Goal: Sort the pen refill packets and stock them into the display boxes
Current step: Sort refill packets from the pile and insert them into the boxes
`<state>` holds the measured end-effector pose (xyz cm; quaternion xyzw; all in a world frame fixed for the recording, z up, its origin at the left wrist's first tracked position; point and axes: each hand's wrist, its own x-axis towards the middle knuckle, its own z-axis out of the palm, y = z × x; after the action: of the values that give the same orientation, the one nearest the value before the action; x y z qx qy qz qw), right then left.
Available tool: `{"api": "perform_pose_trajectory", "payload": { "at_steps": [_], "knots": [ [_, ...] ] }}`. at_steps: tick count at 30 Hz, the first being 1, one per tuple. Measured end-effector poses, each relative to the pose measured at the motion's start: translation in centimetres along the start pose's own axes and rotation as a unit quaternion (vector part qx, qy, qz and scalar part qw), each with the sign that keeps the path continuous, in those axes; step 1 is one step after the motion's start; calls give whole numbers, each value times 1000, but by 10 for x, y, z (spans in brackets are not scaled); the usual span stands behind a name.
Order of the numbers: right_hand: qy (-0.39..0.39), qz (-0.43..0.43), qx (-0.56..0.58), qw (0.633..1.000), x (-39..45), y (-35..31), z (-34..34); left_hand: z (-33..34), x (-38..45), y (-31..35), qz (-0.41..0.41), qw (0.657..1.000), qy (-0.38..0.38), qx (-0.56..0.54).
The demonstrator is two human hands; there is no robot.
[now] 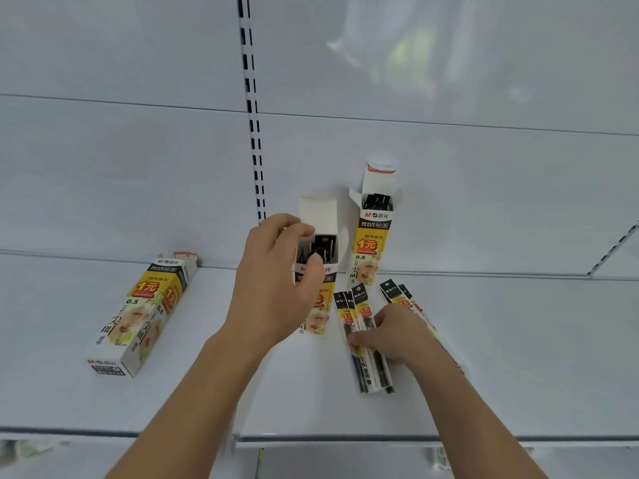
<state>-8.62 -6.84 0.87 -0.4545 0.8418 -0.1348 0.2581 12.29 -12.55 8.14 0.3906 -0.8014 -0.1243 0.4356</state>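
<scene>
Steadying the open middle box [316, 264] at centre frame, the left hand [273, 288] is gripping its upper part, fingers [313, 229] curled round the rim. A few dark packets are already standing inside it. Just right of it, a second open box [373, 236] is leaning against the back panel, also holding packets. A third box [138, 312] is lying on its side at left of the frame, well apart.

The right hand [397, 335] is resting on the loose refill packets [363, 326] lying on the shelf [518, 357] at lower right of centre, fingers narrowly closed, seemingly gathering a few.

Judgement for the step in hand: square the packets into one aligned bundle before lifting, keep the left hand holding the box mouth open and upright, and feed the bundle in lengthwise so no packet is catching on the flap.
</scene>
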Motion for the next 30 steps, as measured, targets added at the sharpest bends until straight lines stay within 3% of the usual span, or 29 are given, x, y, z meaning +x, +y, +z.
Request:
{"api": "perform_pose_trajectory", "payload": {
  "at_steps": [6, 11, 22, 27, 30],
  "knots": [
    [41, -10, -11, 999, 10, 5, 1, -5, -5, 0, 25, 999, -19, -7],
    [6, -2, -37, 999, 15, -1, -4, -3, -10, 1, 40, 999, -21, 2],
    [-8, -33, 36, 999, -1, -7, -6, -5, -19, 7, 26, 999, -5, -40],
    [85, -114, 181, 973, -41, -19, -54, -5, -24, 11, 16, 999, -17, -34],
    [168, -169, 347, 907, -73, -37, -90, -6, -29, 12, 12, 999, -19, -38]
  ]
}}
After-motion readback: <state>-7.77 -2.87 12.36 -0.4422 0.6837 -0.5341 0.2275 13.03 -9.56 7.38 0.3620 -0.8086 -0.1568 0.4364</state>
